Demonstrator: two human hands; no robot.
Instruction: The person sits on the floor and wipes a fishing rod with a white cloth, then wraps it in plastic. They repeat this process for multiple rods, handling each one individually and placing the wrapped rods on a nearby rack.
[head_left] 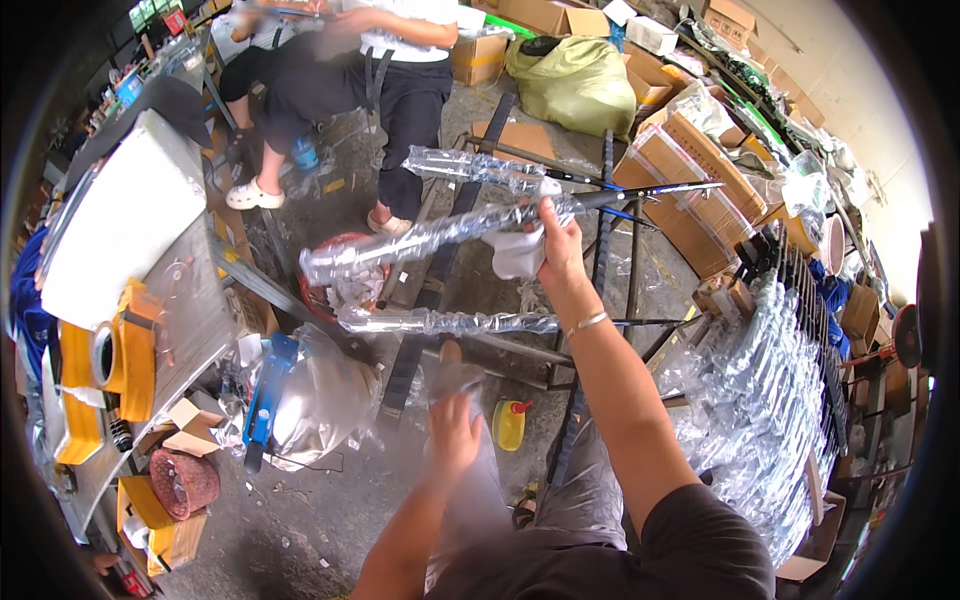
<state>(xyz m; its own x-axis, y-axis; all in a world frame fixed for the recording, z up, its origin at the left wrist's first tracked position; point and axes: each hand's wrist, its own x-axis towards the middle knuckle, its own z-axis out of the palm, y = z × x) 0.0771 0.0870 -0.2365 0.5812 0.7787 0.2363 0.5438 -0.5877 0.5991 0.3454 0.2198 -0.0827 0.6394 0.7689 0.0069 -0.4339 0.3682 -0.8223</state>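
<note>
My right hand (560,245) is closed around a dark fishing rod (440,228) whose left part is sleeved in crinkled clear plastic. A white cloth (516,254) hangs down beside the fingers of that hand. My left hand (455,430) is low in front of my left leg, its fingers bent and partly smeared by motion; whether it grips anything is unclear. Two more plastic-sleeved rods lie across the rack, a far rod (478,168) beyond the held one and a near rod (450,322) closer to me. Dark padding covers the rails of the rack (600,255).
Many plastic-wrapped rods (750,410) lean in a stack at right. A red basket (320,300), a clear plastic bag (318,400) and a yellow bottle (510,425) stand around the rack. Cardboard boxes (690,190) and a green sack (575,85) lie beyond; people (400,110) work at far left.
</note>
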